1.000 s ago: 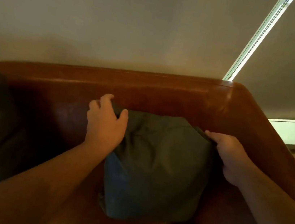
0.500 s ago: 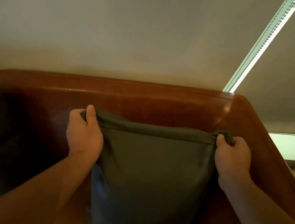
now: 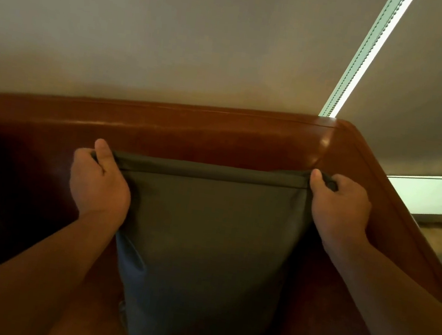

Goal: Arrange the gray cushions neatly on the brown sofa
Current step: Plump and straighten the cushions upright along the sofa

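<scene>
Both hands are clamped on the top corners of the gray cushion [image 3: 204, 238], left hand [image 3: 98, 181] on the corner at centre-left of the frame and right hand [image 3: 339, 209] on the one at centre-right, thumbs hooked over the front of the seam and the other digits curled out of sight behind. The cushion is standing upright in the middle of the frame, back against the backrest of the brown sofa [image 3: 219, 133], tucked in near the corner where the armrest runs down the right side. Its bottom edge looks like it's sitting on the seat, but it's dim down there so I can't swear to it.

Handling-wise it seems light and squishy. The top edge is pulled into a straight, taut line between my fists, and the body bulges out below. The fabric looks matte and easy to pinch, nothing slippery. I reckon the corners are the right place to grab it, since holding the middle would just let it flop.
</scene>
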